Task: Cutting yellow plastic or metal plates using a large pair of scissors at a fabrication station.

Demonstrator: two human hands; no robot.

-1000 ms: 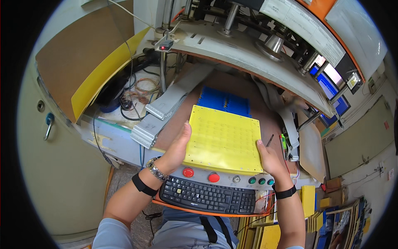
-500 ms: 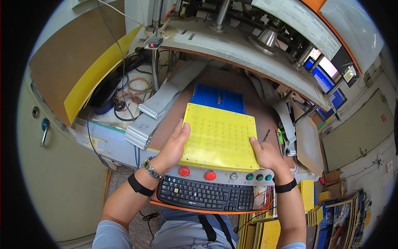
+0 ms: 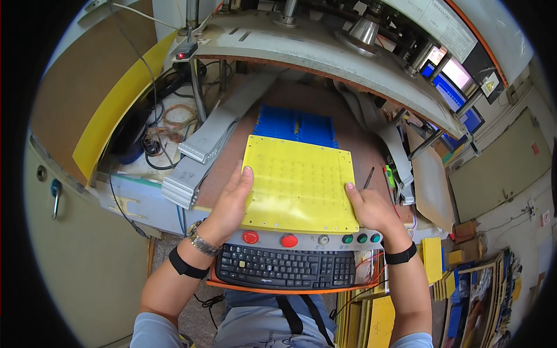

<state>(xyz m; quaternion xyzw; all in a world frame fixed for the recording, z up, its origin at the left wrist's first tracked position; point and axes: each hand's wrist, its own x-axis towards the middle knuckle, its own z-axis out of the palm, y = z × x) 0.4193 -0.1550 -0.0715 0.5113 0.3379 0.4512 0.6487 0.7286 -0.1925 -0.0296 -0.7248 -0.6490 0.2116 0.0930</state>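
A flat yellow panel [image 3: 299, 185] with rows of small marks and holes along its edges is held between my two hands. My left hand [image 3: 231, 197] grips its left edge, thumb on top. At the right edge my right hand [image 3: 374, 209] clasps it the same way, thumb on the upper face. The fingers beneath the panel are hidden. Just beyond its far edge a blue block of connectors [image 3: 296, 124] lies on the brown board [image 3: 226, 168]; the panel covers the block's near part, and I cannot tell whether they touch.
Above hangs a grey press plate [image 3: 325, 64] on metal posts. Grey ribbon cables [image 3: 217, 136] run along both sides. In front are red push buttons [image 3: 289, 240], green buttons [image 3: 362, 238] and a black keyboard [image 3: 284, 267]. Pens [image 3: 389, 177] lie at right; a screen [image 3: 447, 95] stands behind.
The view has shifted slightly, so the surroundings sit a little further left and higher. Both hands keep hold of the yellow panel, which stays near the blue block.
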